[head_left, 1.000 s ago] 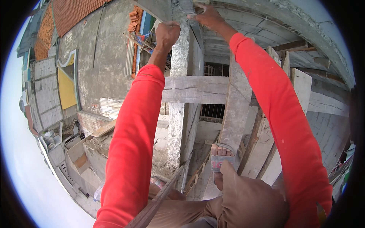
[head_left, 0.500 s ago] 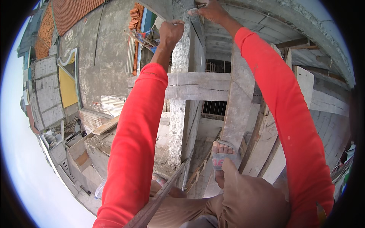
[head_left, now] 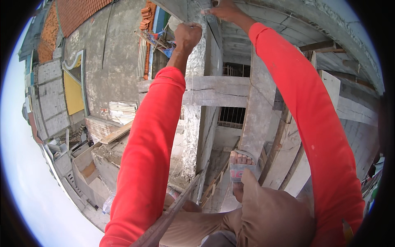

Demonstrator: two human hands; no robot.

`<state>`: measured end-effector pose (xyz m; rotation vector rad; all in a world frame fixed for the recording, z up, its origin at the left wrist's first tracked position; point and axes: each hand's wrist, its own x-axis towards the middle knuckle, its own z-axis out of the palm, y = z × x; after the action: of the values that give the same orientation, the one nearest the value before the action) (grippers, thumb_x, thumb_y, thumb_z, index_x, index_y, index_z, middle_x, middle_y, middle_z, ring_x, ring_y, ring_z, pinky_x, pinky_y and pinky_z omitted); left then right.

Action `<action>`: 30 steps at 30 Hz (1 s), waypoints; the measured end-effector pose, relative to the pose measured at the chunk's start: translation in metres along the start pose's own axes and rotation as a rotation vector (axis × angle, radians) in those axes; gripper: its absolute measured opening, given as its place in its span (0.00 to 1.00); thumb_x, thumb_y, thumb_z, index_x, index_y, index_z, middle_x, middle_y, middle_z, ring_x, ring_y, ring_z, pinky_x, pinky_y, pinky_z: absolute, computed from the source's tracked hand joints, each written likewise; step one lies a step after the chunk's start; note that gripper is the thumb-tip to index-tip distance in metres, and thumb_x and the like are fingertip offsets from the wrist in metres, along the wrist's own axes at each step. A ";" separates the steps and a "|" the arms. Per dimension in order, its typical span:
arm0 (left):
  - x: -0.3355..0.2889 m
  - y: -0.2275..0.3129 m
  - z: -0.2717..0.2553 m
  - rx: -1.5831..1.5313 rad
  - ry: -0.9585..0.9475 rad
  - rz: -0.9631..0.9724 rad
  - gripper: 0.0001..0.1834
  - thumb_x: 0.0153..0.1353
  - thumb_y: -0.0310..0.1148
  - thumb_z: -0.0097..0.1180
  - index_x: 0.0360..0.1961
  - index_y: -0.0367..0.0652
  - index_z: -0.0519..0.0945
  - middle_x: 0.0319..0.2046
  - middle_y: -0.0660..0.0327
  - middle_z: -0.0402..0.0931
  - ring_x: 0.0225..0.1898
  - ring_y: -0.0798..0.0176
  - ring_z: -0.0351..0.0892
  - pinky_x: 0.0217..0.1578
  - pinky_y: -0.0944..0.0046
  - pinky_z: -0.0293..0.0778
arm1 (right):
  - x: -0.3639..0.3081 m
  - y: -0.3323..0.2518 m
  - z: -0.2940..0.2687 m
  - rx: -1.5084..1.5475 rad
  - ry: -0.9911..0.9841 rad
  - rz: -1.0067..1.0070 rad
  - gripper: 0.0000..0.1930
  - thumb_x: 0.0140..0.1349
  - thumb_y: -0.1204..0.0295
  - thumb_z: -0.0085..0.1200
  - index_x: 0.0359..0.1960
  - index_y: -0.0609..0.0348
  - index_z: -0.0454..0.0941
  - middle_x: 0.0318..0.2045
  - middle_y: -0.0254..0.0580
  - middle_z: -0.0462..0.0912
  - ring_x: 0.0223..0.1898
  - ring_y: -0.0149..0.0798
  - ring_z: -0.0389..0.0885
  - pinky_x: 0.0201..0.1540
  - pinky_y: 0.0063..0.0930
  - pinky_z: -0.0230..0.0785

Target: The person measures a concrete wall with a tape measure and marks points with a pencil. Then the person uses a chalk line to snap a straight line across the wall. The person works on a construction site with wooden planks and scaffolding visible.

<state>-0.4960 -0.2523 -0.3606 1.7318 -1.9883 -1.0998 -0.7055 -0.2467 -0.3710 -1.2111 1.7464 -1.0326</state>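
Both my arms, in red sleeves, reach up to a rough grey concrete column (head_left: 192, 136). My left hand (head_left: 188, 38) is closed in a fist against its upper part, thumb side toward the column. A thin pale string (head_left: 191, 87) runs down from below that fist, crossing in front of a wooden beam; the fist seems to grip it. Just right of the column's top is my right hand (head_left: 224, 11), its thumb and a finger apart and stretched toward the column. The upper edge cuts off part of this hand. A fine strand shows faintly between the hands.
A weathered horizontal beam (head_left: 216, 91) crosses the column. My sandalled foot (head_left: 242, 164) stands on a narrow plank (head_left: 259, 111) high above ground. A slanting wooden bar (head_left: 181, 210) passes close to my legs. Timber boards (head_left: 284, 160) lean at right; tiled roofs (head_left: 82, 16) lie at left.
My left hand has moved slightly right along the column. My right hand has shifted a little left and up. The sandalled foot stays on the plank.
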 end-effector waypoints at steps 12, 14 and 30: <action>-0.010 0.002 0.009 -0.030 0.016 0.022 0.16 0.61 0.39 0.61 0.38 0.38 0.92 0.30 0.39 0.87 0.36 0.42 0.91 0.44 0.51 0.82 | 0.019 0.022 0.006 0.217 -0.015 -0.160 0.24 0.55 0.69 0.66 0.54 0.65 0.86 0.37 0.49 0.91 0.35 0.46 0.86 0.39 0.45 0.78; -0.014 0.002 0.011 -0.030 -0.001 0.038 0.16 0.64 0.41 0.64 0.44 0.41 0.93 0.31 0.46 0.88 0.35 0.51 0.88 0.42 0.54 0.81 | 0.024 0.024 0.014 0.186 0.012 -0.193 0.25 0.55 0.68 0.66 0.55 0.66 0.85 0.38 0.49 0.91 0.36 0.46 0.86 0.40 0.45 0.78; -0.065 0.011 0.011 0.044 0.015 0.193 0.19 0.68 0.42 0.58 0.48 0.42 0.92 0.33 0.40 0.87 0.36 0.43 0.89 0.45 0.50 0.80 | -0.089 -0.013 0.075 0.315 0.252 0.216 0.12 0.56 0.69 0.61 0.30 0.69 0.87 0.31 0.52 0.90 0.33 0.45 0.89 0.40 0.41 0.81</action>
<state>-0.4954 -0.1876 -0.3437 1.5246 -2.1334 -0.9832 -0.6099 -0.1787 -0.3757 -0.7051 1.7727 -1.3122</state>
